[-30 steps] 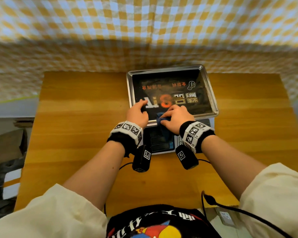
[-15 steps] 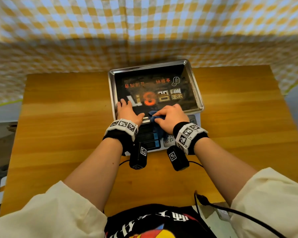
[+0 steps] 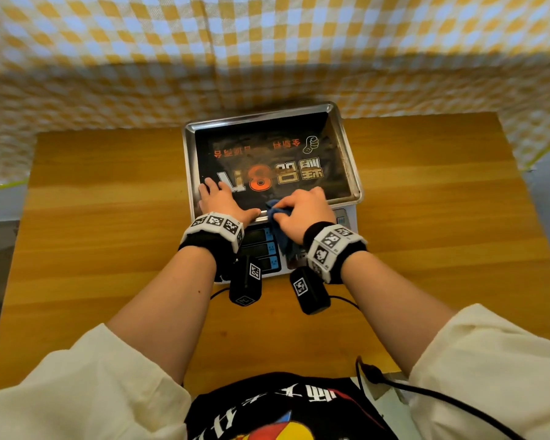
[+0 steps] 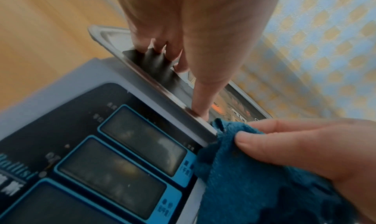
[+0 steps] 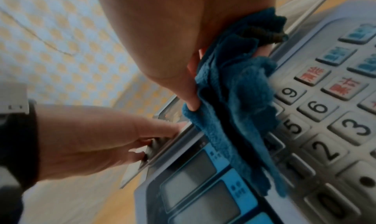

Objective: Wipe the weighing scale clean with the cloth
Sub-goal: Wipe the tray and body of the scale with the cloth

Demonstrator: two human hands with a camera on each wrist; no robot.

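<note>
Scale: I am seeing the weighing scale (image 3: pixel 269 173) sitting at the far middle of the wooden table (image 3: pixel 108 223), its metal tray (image 3: pixel 346 147) carrying a dark printed sheet, its display windows (image 4: pixel 142 139) and number keypad (image 5: pixel 325 115) facing me on the near side.
Cloth: the blue cloth (image 3: pixel 278 214) is lying bunched over the near rim of the tray, right of centre, and hanging down across the panel between the display windows and the keypad.
Right hand: my right hand (image 3: pixel 302 214) is grasping the cloth, fingers curled over it and thumb pinching a fold against the tray's near edge.
Left hand: my left hand (image 3: pixel 221 201) is lying flat on the near left corner of the tray, fingers spread and straight, thumb stretched along the near rim towards the cloth; it is holding nothing, only pressing down.
Table: the scale is standing near the far edge, with bare wood to both sides.
Backdrop: a yellow and white checked fabric (image 3: pixel 267 42) is hanging behind the table.
</note>
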